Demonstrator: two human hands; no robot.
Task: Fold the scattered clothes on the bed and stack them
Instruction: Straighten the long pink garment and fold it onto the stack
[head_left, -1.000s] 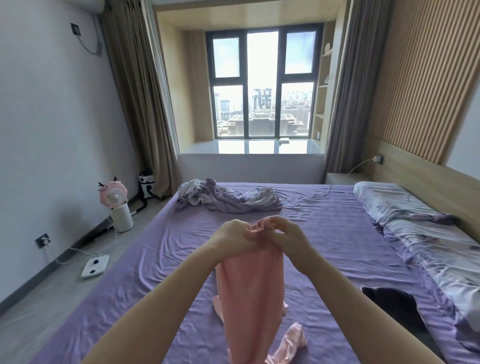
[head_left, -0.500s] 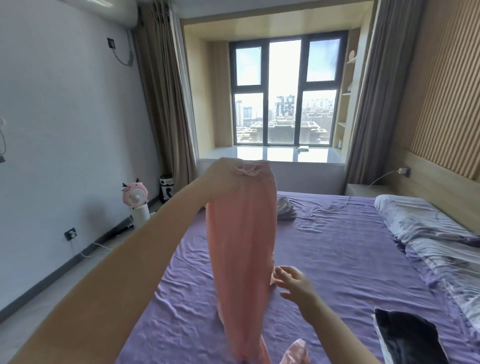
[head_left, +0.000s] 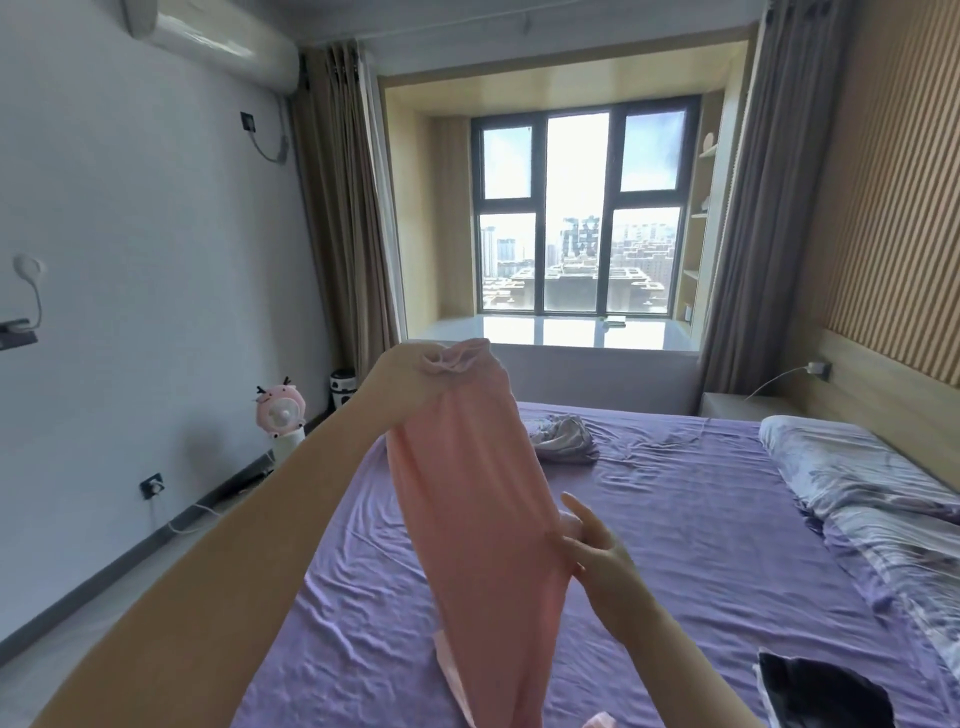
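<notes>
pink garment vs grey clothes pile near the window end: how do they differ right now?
The pink garment hangs lengthwise in the air; the grey pile lies crumpled on the bed. The left hand grips the pink one at the top and the right hand touches its side edge; nothing touches the grey pile. Pink is near the camera, grey far. Neither is folded yet.

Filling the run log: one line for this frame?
phase: folding | left hand: grips pink garment top, raised | right hand: fingers on garment side edge | grey clothes: unfolded on bed
</notes>
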